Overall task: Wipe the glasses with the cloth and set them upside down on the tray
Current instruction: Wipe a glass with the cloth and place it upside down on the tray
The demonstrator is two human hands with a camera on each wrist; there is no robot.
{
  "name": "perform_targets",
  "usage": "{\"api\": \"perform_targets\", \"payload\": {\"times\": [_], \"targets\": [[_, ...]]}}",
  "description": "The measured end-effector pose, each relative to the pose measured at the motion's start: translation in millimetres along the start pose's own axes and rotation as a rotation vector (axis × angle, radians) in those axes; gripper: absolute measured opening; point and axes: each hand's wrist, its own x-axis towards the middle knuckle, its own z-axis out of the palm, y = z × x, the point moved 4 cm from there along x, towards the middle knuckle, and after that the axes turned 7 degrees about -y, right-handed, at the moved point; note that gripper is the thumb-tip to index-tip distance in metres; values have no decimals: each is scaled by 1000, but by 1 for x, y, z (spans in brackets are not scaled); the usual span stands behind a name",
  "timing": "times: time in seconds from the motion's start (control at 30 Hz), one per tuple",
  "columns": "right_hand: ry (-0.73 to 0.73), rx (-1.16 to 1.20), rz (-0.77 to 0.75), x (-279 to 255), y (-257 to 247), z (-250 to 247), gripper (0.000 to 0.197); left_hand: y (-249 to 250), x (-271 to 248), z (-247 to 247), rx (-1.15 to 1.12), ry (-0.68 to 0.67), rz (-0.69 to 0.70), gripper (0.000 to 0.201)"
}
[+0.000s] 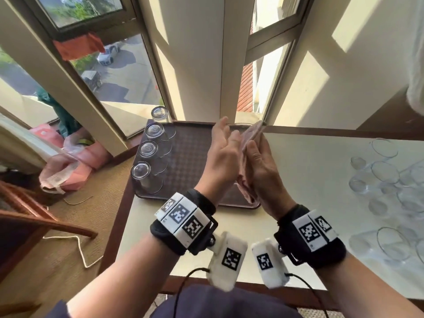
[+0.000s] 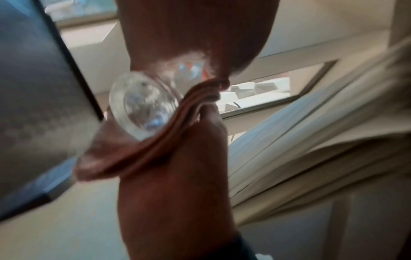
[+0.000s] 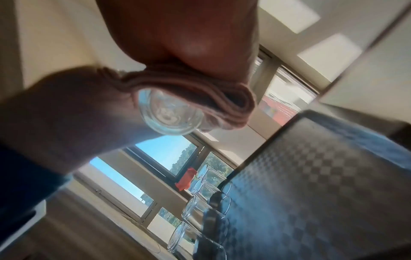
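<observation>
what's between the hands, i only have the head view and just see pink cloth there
Observer: A clear glass. The right wrist view shows its thick base poking out of the folded cloth.
Operator: which hand has the cloth
Observer: The left wrist view shows the right hand pressing the cloth against the side of the glass.
Operator: and the left hand
Observer: In the right wrist view, the left hand lies against the bare side of the glass, opposite the cloth.
Operator: glasses on the tray upside down?
Observer: Seen low from the right wrist, the row of glasses stands with rims on the tray.
</observation>
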Motion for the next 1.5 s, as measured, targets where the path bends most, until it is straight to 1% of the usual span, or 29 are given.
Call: {"api": "perform_targets", "payload": {"times": [0.1,0.13,0.2,0.23,0.27,0.33,0.37,0.4,0.47,0.5,0.57,0.6,0.63,0.7,0.73,0.77,0.83,0.9,0.97,1.0,1.03,1.1,1.17,1.2,1.27,1.3,1.33,1.43,1.5], "targets": [[-11,18,-14,0,-1,3,44,2,-2,3,79,15,38,84],[-11,38,-7,-2,-2,2,44,2,1,2,50,-4,41,81],[-10,108,38,-5,-5,1,46,3,5,0,-81,-41,56,58],[-24,174,86,-7,-6,0,48,1,6,-2,-138,-47,52,57],[-39,238,123,-7,-7,-1,52,0,5,-3,-182,-73,35,62],[-48,297,156,-8,-8,-6,55,-2,4,-7,-165,-112,1,62],[-42,250,150,-7,-7,-10,54,-1,4,-10,-114,-95,-17,57],[-17,138,131,-6,-6,-13,51,1,3,-11,-67,-76,-21,55],[22,-118,53,-2,-4,-17,50,3,1,-8,9,-39,-13,61],[12,-205,15,-1,-4,-14,54,4,-2,-3,46,-30,-5,67],[-7,-241,-20,0,-3,-8,61,5,-8,4,166,10,16,88],[-5,-197,-26,0,-3,-6,59,4,-7,6,175,13,26,91],[-7,-122,-34,-1,-5,-6,55,2,-4,6,131,10,33,85],[-30,82,-13,-4,-9,-3,45,2,-2,4,-46,-28,27,57],[-40,185,23,-5,-10,-2,45,2,0,2,-100,-61,34,48],[-39,265,66,-7,-10,-2,47,5,-1,0,-116,-86,31,45],[-18,283,101,-7,-7,-3,50,6,-3,-4,-109,-140,16,51],[8,129,59,-4,-5,-6,54,6,-4,-7,-75,-133,-3,59],[35,-172,-35,0,-7,-8,60,5,-8,-5,-38,-71,-30,64],[29,-269,-77,2,-7,-7,61,3,-9,-3,-18,-51,-38,69],[26,-311,-99,3,-7,-6,61,1,-11,1,7,-36,-29,76],[35,-268,-90,4,-8,-6,57,-4,-11,4,-4,-17,-15,88],[10,-140,-42,2,-12,-7,48,-8,-9,4,-119,-18,-37,79],[-11,-72,-10,0,-14,-7,44,-9,-8,4,-187,-49,-42,72],[-15,48,56,-3,-19,-11,45,-10,-9,4,-287,-161,-65,61],[-18,74,69,-4,-21,-12,47,-7,-10,4,-299,-209,-67,58],[-16,64,53,-4,-24,-12,47,-4,-8,2,-246,-211,-67,57],[49,-257,-53,2,-32,-12,41,8,-3,-2,7,-71,-47,59],[61,-412,-88,4,-28,-9,48,6,-3,3,24,-55,-22,50]]}}
